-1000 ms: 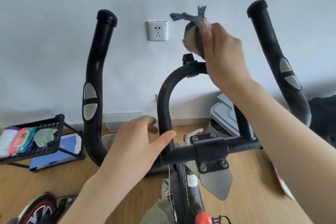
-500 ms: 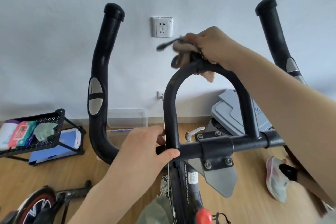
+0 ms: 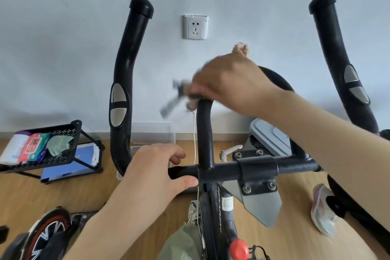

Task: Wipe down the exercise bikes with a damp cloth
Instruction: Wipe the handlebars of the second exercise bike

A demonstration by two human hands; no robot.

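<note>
Cloth (image 3: 178,96), grey-and-tan and blurred, sits bunched under my right hand (image 3: 230,82), whose fingers clamp it against the top left bend of the bike's matte black loop bar (image 3: 204,133). My left hand (image 3: 152,173) grips the crossbar (image 3: 295,168), fingers curled round its black tube at the left end.

Open gap between left horn (image 3: 126,82) and centre loop (image 3: 204,133), crossbar (image 3: 259,168) blocks below, right hand (image 3: 230,82) covers loop top

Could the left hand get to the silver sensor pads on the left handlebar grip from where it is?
Probably yes: the left hand holds the crossbar beside that grip, with nothing between it and the pads.
</note>
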